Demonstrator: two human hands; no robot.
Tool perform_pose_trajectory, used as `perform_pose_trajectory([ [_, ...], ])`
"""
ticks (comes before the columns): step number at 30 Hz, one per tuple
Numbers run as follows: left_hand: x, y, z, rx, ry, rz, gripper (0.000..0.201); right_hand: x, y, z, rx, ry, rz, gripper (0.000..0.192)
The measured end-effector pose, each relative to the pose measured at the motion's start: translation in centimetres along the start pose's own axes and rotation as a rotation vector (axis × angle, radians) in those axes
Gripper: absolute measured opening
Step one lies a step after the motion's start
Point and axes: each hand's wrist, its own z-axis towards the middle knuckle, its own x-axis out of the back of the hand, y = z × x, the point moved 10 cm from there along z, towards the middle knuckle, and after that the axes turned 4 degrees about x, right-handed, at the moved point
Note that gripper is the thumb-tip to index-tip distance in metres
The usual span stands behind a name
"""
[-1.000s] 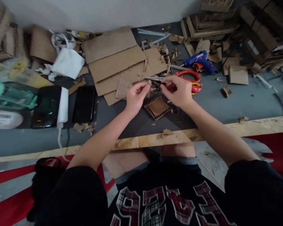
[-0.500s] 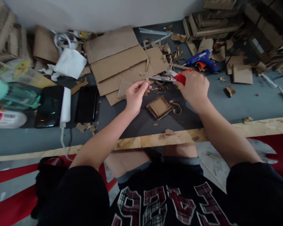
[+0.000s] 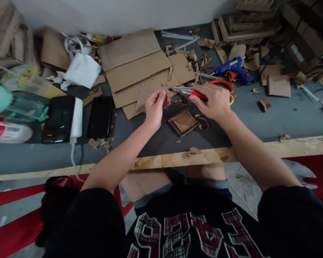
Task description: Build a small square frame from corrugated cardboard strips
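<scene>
My left hand [image 3: 155,105] is closed, thumb against fingers, pinching a small brown cardboard strip [image 3: 167,92] mostly hidden by the fingers. My right hand [image 3: 212,99] is wrapped around red-handled scissors [image 3: 223,83] near the pivot. A red handle loop sticks out behind the knuckles, and the metal blades point left, their tips close to the left fingertips. Below and between both hands, a small square cardboard frame [image 3: 183,122] with raised corrugated edges lies on the dark table. A corrugated cardboard piece [image 3: 142,100] sits just left of my left hand.
Flat cardboard sheets [image 3: 137,61] are stacked behind my left hand. A blue glue gun [image 3: 233,68] lies beyond my right hand, among paper scraps. To the left are a black phone [image 3: 100,117], a white power bank [image 3: 76,118] with its cable, and bottles. A wooden strip [image 3: 161,161] edges the table.
My right hand has slid forward and lower along the scissors, from the handles toward the pivot, exposing the red loop behind it. My left hand keeps its pinch, nearly in place.
</scene>
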Motion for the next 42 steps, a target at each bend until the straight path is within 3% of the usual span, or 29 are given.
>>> perform_pose_trajectory([
  [10, -0.4, 0.8, -0.4, 0.058, -0.002, -0.13, 0.046, -0.4, -0.1, -0.1, 0.041, -0.029, 0.03, 0.041],
  [16, -0.1, -0.2, 0.0, 0.137, 0.024, -0.247, 0.036, -0.4, -0.9, -0.1, 0.149, -0.03, -0.003, 0.039],
  [24, -0.6, 0.6, -0.7, 0.265, 0.041, -0.374, 0.029, -0.4, -1.6, -0.2, 0.217, -0.024, -0.09, 0.036],
  [42, -0.3, 0.2, -0.8, 0.33, 0.097, -0.405, 0.025, -0.9, -1.5, -0.1, 0.183, -0.113, -0.115, 0.039],
])
